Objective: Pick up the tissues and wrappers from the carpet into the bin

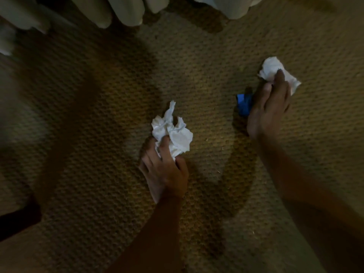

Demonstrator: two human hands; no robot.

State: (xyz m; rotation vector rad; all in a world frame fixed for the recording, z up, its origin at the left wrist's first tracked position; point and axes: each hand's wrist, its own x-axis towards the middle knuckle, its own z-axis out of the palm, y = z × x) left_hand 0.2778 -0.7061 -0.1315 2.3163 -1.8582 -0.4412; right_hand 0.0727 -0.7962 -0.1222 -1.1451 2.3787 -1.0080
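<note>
While a crumpled white tissue (pixel 173 133) is gripped in the curled fingers of the left hand (pixel 164 170) above the carpet (pixel 206 75), a second tissue (pixel 275 72) is pinched by the right hand (pixel 268 109), with a blue wrapper (pixel 243 104) tucked beneath its palm. Pale curtain folds (pixel 118 10) hang beyond.

Bare carpet (pixel 212 79) lies open between the left hand (pixel 164 170) and right hand (pixel 269 111); pale curtain folds (pixel 126 12) hang well beyond both

Left hand (pixel 163 170), right hand (pixel 269 107): bare, forearms unsleeved, no jewellery visible
</note>
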